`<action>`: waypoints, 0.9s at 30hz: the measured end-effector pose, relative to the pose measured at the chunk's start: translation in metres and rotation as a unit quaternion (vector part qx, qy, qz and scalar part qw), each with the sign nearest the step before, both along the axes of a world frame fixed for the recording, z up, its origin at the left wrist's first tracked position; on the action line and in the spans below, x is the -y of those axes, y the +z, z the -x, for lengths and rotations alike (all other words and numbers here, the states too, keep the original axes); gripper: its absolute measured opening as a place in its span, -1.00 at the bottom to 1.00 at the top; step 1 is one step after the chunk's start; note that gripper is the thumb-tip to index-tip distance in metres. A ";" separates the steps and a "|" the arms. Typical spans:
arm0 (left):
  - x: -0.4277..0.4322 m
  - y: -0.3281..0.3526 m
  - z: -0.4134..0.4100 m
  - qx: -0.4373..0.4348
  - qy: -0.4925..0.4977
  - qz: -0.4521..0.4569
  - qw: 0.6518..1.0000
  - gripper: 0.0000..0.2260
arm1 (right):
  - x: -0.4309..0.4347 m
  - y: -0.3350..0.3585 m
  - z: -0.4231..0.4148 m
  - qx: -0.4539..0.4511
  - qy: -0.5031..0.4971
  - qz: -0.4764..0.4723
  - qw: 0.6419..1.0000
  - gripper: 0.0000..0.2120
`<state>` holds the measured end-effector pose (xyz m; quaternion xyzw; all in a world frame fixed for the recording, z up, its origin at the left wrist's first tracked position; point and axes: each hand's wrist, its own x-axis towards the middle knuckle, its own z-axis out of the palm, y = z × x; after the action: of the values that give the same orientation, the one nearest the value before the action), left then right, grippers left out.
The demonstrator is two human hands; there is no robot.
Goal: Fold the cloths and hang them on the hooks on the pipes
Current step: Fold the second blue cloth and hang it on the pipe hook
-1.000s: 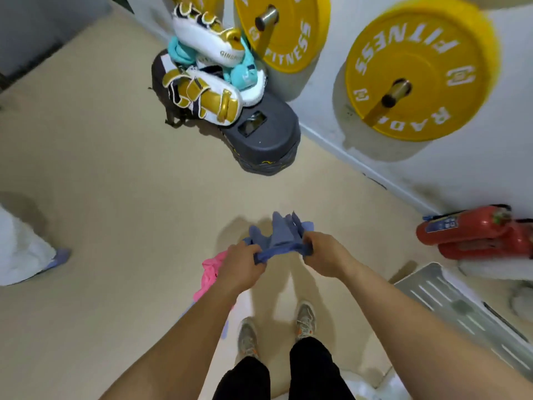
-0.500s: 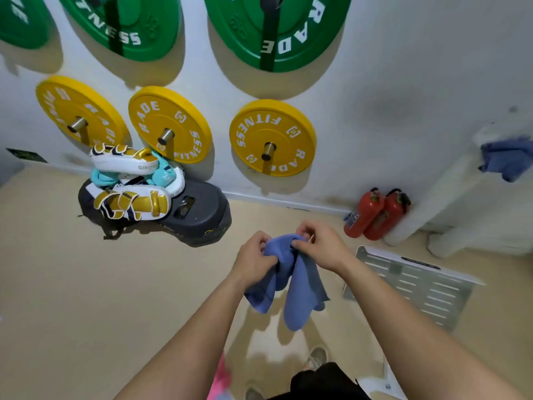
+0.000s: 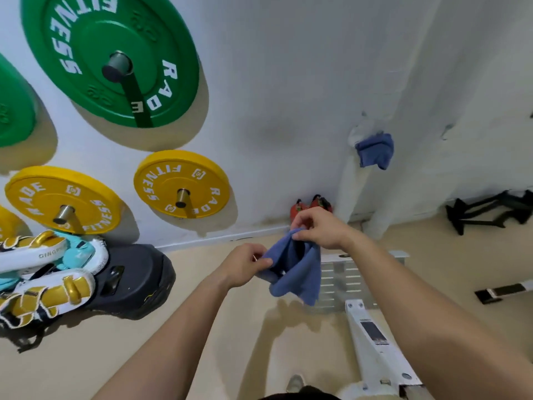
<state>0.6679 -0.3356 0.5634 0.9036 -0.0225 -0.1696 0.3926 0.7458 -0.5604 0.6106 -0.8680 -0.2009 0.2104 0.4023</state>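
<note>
Blue cloth is held in the air, pinched at one edge by the fingers of the left hand and gripped at its bunched top by those of the right hand; the rest hangs below them. Well beyond the fingers, a second blue cloth is hung on a white pipe.

Right hand partly hiding red extinguishers, hanging blue cloth covering its hook, left edge cropping a green plate
</note>
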 end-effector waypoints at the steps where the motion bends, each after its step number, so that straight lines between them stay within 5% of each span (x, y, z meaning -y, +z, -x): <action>1: 0.007 -0.003 -0.006 -0.002 -0.017 -0.019 1.000 -0.89 | 0.010 0.005 -0.007 0.001 -0.009 -0.015 1.000 -0.98; 7: 0.033 -0.016 -0.035 0.019 -0.021 -0.081 0.996 -0.90 | 0.067 0.022 -0.041 0.040 -0.113 -0.081 0.990 -0.94; 15: -0.016 0.016 -0.083 0.122 0.078 -0.112 0.983 -0.85 | 0.124 0.000 -0.042 0.104 -0.237 0.008 0.966 -0.75; 18: -0.030 0.035 -0.097 0.179 0.116 -0.114 0.970 -0.88 | 0.131 -0.017 -0.033 0.086 -0.254 0.050 0.962 -0.84; 23: -0.016 0.043 -0.104 0.203 0.119 -0.019 0.972 -0.95 | 0.095 -0.028 -0.020 0.072 -0.276 0.025 0.958 -0.89; 27: 0.030 0.029 -0.096 0.155 0.038 0.075 0.984 -0.85 | 0.037 -0.022 -0.015 0.052 -0.176 -0.042 0.982 -0.79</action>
<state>0.7635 -0.3653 0.5929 0.8873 -0.0611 -0.0101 0.4570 0.7607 -0.5975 0.5888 -0.8821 -0.0745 0.0819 0.4579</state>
